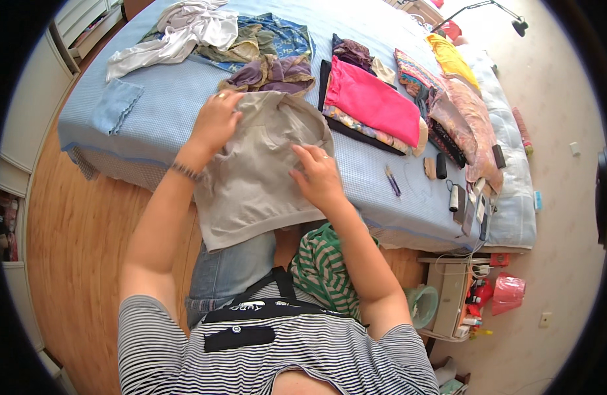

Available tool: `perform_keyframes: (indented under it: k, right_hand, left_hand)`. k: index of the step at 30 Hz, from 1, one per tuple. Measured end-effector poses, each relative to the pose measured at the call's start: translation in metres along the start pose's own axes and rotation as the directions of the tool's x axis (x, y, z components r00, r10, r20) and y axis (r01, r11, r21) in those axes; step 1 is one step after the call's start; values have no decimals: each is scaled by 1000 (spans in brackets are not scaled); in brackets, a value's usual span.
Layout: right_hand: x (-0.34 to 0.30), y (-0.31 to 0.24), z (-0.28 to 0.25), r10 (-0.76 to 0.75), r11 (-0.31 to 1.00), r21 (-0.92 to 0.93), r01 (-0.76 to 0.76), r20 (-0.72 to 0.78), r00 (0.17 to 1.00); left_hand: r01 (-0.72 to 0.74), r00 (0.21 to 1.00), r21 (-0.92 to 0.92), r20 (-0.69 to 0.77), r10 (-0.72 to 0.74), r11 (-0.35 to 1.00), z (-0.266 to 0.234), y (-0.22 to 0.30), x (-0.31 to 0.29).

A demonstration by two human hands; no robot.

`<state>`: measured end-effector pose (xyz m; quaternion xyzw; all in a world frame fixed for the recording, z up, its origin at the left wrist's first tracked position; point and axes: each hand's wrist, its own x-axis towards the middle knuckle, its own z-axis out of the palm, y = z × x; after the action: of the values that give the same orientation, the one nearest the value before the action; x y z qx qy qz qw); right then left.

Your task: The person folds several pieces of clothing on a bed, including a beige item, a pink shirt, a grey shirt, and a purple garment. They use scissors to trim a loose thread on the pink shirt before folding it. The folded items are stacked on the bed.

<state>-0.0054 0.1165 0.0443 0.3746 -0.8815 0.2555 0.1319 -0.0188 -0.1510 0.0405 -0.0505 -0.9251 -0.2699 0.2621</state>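
Note:
A light grey garment is spread over the near edge of the bed, its lower hem hanging above my lap. At its upper left edge rests my left hand, with a ring on one finger and the thumb apart from the fingers. My right hand lies on the right side of the garment, fingers outstretched and slightly blurred. Beyond the garment sits a crumpled purple and tan cloth. A green and white striped cloth lies on my lap under my right forearm.
The bed carries a white garment, a folded blue cloth and a stack topped by pink fabric. Pens and phone-like items lie to the right. A drawer unit stands near the right wall.

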Motion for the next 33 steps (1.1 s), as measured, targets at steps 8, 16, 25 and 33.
perform_keyframes:
  k: [8, 16, 25, 33]
  right_hand:
    - [3, 77, 28, 213, 958, -176, -227, -96, 972]
    - [-5, 73, 17, 148, 976, -137, -171, -168, 975]
    - [-26, 65, -7, 403, 905, 205, -374, -125, 907]
    - [-60, 61, -5, 664, 30, 823, -568, 409, 627]
  left_hand:
    - [216, 925, 187, 276, -262, 958, 53, -26, 66]
    - [196, 948, -45, 263, -177, 980, 53, -38, 65]
    - [-63, 986, 21, 158, 59, 998, -1, 30, 45]
    - [-109, 930, -94, 342, 135, 990, -18, 141, -138]
